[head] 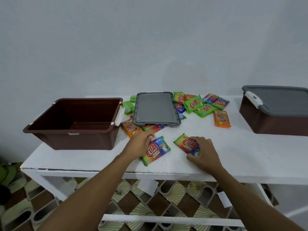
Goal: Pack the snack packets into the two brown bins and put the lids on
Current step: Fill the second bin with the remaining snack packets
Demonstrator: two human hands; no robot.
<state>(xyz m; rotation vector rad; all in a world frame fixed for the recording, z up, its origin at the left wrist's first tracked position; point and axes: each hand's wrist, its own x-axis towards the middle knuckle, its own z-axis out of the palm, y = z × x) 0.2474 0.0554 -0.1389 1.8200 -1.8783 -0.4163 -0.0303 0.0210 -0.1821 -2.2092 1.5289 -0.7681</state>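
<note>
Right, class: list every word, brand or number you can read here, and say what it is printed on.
"KUAT": red oval on the rainbow packet the left hand holds.
"KUAT": second packet, under the right hand; also a green packet in the pile.
Unreadable: the packets' smaller print; the white sticker on the open brown bin.

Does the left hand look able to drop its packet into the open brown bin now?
Likely yes: the left hand grips the left rainbow packet just right of the open brown bin, whose top is uncovered, with nothing between.
</note>
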